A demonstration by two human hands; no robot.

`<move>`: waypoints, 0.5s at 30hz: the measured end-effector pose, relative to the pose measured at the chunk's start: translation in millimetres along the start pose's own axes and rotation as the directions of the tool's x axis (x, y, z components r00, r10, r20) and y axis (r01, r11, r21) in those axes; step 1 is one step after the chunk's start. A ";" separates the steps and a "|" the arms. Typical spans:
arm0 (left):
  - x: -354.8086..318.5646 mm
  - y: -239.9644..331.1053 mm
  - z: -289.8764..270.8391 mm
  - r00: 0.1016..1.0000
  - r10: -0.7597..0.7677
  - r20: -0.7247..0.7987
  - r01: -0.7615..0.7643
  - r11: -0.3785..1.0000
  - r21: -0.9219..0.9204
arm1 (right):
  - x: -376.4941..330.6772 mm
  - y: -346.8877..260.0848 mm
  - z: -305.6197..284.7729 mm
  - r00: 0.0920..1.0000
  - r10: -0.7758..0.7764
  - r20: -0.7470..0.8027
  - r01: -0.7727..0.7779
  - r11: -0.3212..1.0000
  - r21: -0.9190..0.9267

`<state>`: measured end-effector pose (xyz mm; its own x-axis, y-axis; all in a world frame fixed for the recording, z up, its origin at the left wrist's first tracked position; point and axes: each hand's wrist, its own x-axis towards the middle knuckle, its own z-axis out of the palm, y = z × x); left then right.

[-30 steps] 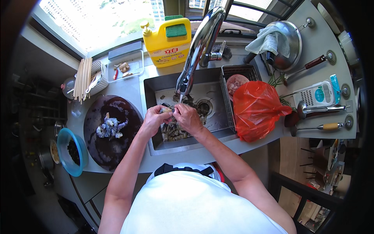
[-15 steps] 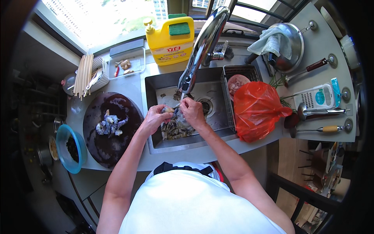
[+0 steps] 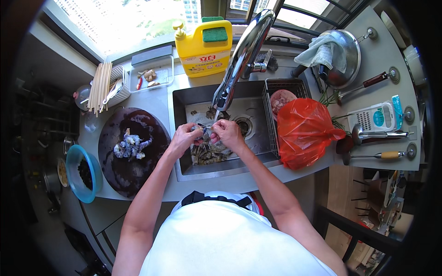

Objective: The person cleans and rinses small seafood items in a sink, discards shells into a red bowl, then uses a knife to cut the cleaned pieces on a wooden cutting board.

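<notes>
Over the sink (image 3: 258,158), my left hand (image 3: 184,139) is closed on a small greyish shrimp (image 3: 201,132). My right hand (image 3: 229,133) pinches at the shrimp's other end, fingertips almost touching those of the left. A thin stream from the chrome faucet (image 3: 244,57) runs down by my fingers. Below my hands, a heap of grey-brown shells and shrimp (image 3: 209,155) lies in the basin; my fingers partly hide it. Bluish peeled shrimp (image 3: 132,146) sit in a pile on the dark round cutting board (image 3: 133,177) to the left.
A red plastic bag (image 3: 304,133) bulges beside a wire rack (image 3: 269,110) holding a pink bowl of meat (image 3: 282,99). Behind the sink stands a yellow jug (image 3: 202,53). At left are a blue basin (image 3: 94,184) and a chopstick basket (image 3: 120,94); at right, a lidded pan (image 3: 347,64).
Both hands stay over the sink. My right fingers have shifted slightly and the shrimp is now more covered by my fingertips. The whole view has moved a little.
</notes>
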<state>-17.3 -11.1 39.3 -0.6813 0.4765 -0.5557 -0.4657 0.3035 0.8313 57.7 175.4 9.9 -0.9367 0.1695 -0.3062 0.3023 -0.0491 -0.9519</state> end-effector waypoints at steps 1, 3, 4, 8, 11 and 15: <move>-1.3 1.7 2.2 0.999 0.044 -0.008 -0.043 0.996 0.077 | -2.5 -1.9 2.2 0.999 -0.028 -0.015 0.028 0.999 -0.024; -6.6 6.4 8.0 0.991 0.134 -0.018 -0.126 0.965 0.229 | -8.2 -5.8 5.6 0.994 -0.099 -0.035 0.096 0.991 -0.093; -6.0 4.2 7.7 0.984 0.174 -0.024 -0.160 0.945 0.285 | -11.4 -7.9 7.3 0.989 -0.142 -0.037 0.136 0.981 -0.138; -2.7 -1.5 9.2 0.969 0.247 -0.001 -0.221 0.869 0.442 | -10.9 -10.2 1.7 0.916 -0.401 -0.010 0.358 0.829 -0.430; -7.8 4.6 17.2 0.972 0.235 0.018 -0.219 0.871 0.440 | -7.1 -10.0 -5.6 0.849 -0.525 0.053 0.480 0.728 -0.489; -6.6 -1.6 23.7 0.958 0.287 0.022 -0.258 0.820 0.511 | 3.7 -5.5 -18.4 0.912 -0.410 0.007 0.371 0.819 -0.436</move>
<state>1.3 4.8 42.0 -0.7737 0.5617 -0.2933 0.0823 0.5480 0.8324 55.8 194.5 14.1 -0.9795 0.1681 0.1109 -0.0233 0.4523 -0.8916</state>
